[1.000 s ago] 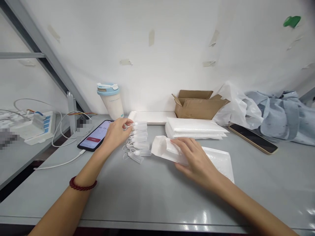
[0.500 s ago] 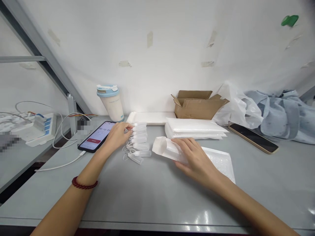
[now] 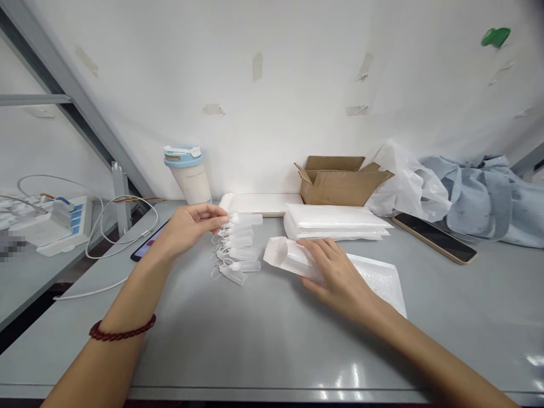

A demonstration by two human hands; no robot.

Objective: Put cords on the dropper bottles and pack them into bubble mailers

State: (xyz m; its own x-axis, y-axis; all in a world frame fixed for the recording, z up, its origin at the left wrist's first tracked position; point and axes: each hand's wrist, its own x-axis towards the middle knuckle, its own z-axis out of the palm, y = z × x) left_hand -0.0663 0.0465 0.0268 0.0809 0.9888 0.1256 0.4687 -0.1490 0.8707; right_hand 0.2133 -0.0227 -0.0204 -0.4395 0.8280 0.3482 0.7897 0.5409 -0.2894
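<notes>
My left hand pinches the capped end of a small translucent plastic bottle, which points to the right. Below it several similar small bottles lie in a column on the table, thin loops trailing from their left ends. My right hand is wrapped round a white bubble mailer. The mailer's open mouth faces left toward the bottles, and its far end rests on the table.
Behind the hands stand a paper cup, a flat white stack, more bubble mailers and an open cardboard box. A phone lies right, near a plastic bag and blue cloth. Another phone is partly behind my left arm.
My left hand has drawn the top bottle slightly right and off the row, its wrist rising and now covering more of the left phone. The right hand and mailer stay nearly still.
</notes>
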